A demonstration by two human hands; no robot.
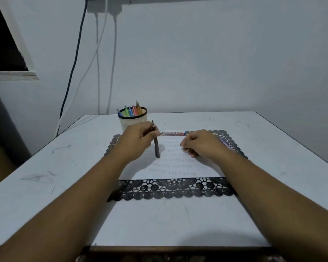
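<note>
1. Dark pen (pixel 156 148) stands nearly upright in my left hand (pixel 138 138). My fingers (pixel 150 133) are curled round its upper part, and its lower end is down on the sheet of paper (pixel 178 167), just below and to the right of my knuckles.
2. My right hand (pixel 199 143) rests on the same sheet, well to the right of the pen, with its fingers tucked under. I cannot tell whether they pinch anything or only press the paper flat.
3. A red pen (pixel 171 133) lies crosswise just beyond both sets of fingertips. A purple pen (pixel 225 144) lies beside my right wrist on the black lace mat (pixel 174 188).
4. The pen cup (pixel 133 123) of coloured pens stands just behind my left hand, on the bench (pixel 159 224).
5. I judge I am between pens: this one is in hand but held on end, not in a writing grip.
6. Next I would need either to turn it in my fingers until the tip meets the faint written rows, or to lift it back over my knuckles and drop it into the cup without knocking the rim.
</note>
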